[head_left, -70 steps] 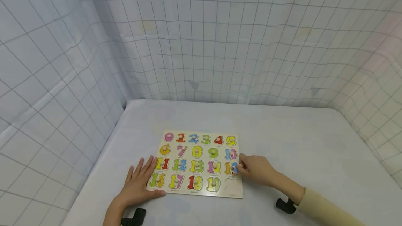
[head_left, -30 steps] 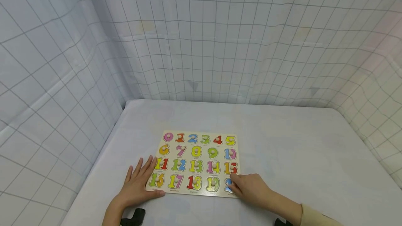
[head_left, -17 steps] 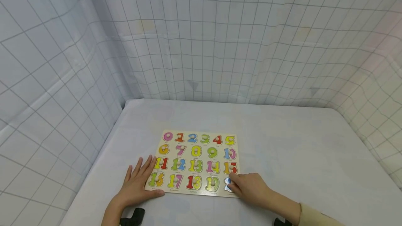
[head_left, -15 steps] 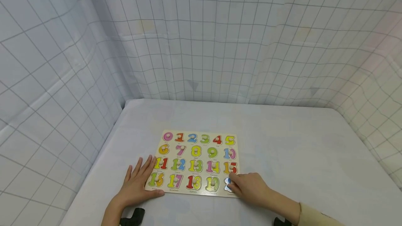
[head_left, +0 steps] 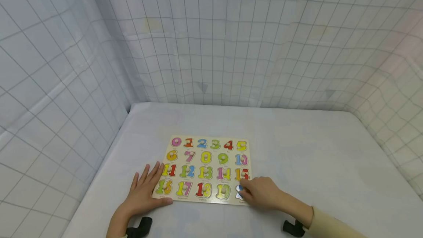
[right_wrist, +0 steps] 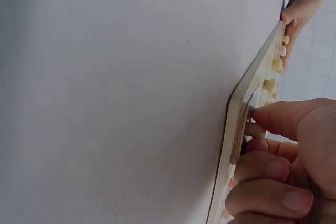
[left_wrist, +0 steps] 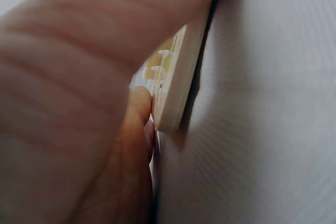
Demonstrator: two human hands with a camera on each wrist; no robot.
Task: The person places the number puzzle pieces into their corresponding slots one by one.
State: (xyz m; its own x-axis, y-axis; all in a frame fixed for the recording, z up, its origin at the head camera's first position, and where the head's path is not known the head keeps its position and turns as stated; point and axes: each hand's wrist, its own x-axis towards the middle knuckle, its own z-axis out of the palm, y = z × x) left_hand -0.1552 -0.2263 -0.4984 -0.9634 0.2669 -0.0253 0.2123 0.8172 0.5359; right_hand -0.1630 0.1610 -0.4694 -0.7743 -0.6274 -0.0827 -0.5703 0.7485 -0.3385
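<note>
A wooden number puzzle board (head_left: pixel 214 157) lies on the white table, its colourful knobbed number pieces set in rows. My left hand (head_left: pixel 143 194) rests at the board's left edge, fingers spread and thumb along the near left corner. In the left wrist view, the palm and thumb hide most of the board (left_wrist: pixel 181 87). At the near right corner, my right hand (head_left: pixel 264 194) pinches the knob of a blue number piece (head_left: pixel 239 191) sitting at the last slot. Fingers partly cover that piece. The right wrist view shows its wooden knob (right_wrist: pixel 255 129) between thumb and finger.
White cloth with a grey grid (head_left: pixel 211 47) hangs behind and at both sides of the table (head_left: pixel 314 150). A black device (head_left: pixel 140 227) sits at the left wrist and another black device (head_left: pixel 293 228) at the right wrist.
My right hand has moved toward the near edge, bringing the blue piece from over the 15 to the formerly bare bottom-right slot. The left hand has stayed in place.
</note>
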